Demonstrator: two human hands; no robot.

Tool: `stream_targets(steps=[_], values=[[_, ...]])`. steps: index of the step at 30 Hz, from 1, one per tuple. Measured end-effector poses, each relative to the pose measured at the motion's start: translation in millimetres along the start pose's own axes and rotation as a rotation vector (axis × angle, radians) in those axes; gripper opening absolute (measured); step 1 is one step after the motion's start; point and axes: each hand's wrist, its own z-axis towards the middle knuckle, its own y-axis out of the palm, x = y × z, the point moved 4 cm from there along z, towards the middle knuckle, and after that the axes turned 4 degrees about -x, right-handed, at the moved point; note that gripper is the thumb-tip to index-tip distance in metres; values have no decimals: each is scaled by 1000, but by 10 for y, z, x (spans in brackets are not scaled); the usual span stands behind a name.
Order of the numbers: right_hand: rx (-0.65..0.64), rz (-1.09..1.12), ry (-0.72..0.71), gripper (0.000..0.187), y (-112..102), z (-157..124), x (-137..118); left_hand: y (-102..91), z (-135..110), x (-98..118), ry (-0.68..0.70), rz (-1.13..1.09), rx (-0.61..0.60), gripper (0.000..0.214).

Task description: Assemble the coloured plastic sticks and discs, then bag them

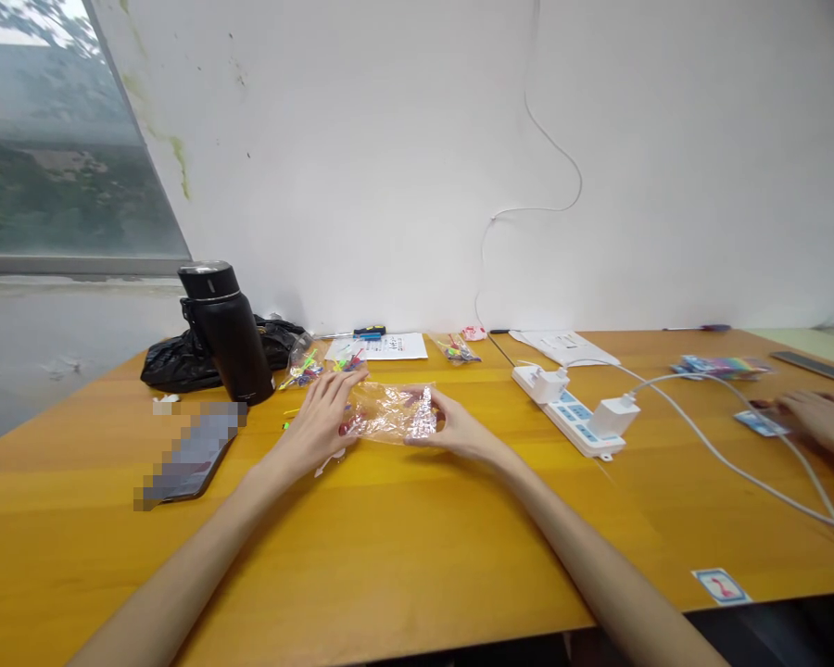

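A clear plastic bag (391, 413), crinkled and shiny, is stretched between my two hands just over the wooden table. My left hand (312, 421) grips its left end, with a small red bit showing by the thumb. Thumb and fingers of my right hand (459, 428) close on the right edge of the bag. Behind my left hand lie small colourful plastic pieces in a clear bag (307, 363), partly covered by my fingers. A small white piece (329, 461) rests on the table below that hand.
A black bottle (228, 335) and a phone (198, 454) are on the left. A white power strip (574, 417) with plugged-in chargers and loose cables lies to the right. Another person's hand (824, 426) is at the far right, near colourful packets (726, 368).
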Motion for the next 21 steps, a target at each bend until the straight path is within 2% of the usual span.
stream_targets(steps=[6,12,16,21], values=[[15,-70,-32,70,-8,-17,-81,-2,19,67,28,62,23,92],[39,-247,-138,67,136,-36,-214,-27,-2,495,153,92,11,92],[20,-317,-170,65,268,-41,-284,-27,-37,721,171,61,-16,87],[-20,-311,-180,72,336,-49,-311,-25,-45,696,137,30,-4,87]])
